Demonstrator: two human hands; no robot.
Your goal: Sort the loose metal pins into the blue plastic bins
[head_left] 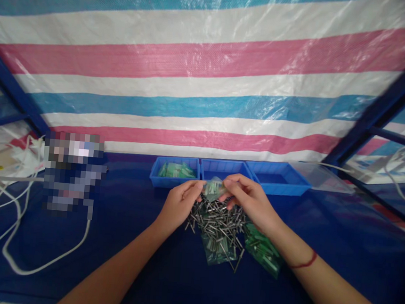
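Between my two hands hangs a small clear plastic bag [213, 190] with pale pieces inside. My left hand [183, 200] pinches its left edge between thumb and fingers. On the opposite edge, my right hand [243, 193] is closed on the bag too. Below them lies a loose pile of metal rivets [219, 220], thin and silvery. Another clear bag [217, 250] of pale pieces lies at the pile's near side, with some rivets over it. To the right, partly behind my right forearm, is a bag of green plastic pieces [262, 249].
Three blue bins stand in a row behind the pile; the left bin [154, 178] holds small green-tinted bags. A clear sheet [322, 177] lies right of the right bin [300, 185]. White cables [18, 268] loop across the table's left side. Striped plastic sheeting [196, 66] hangs behind.
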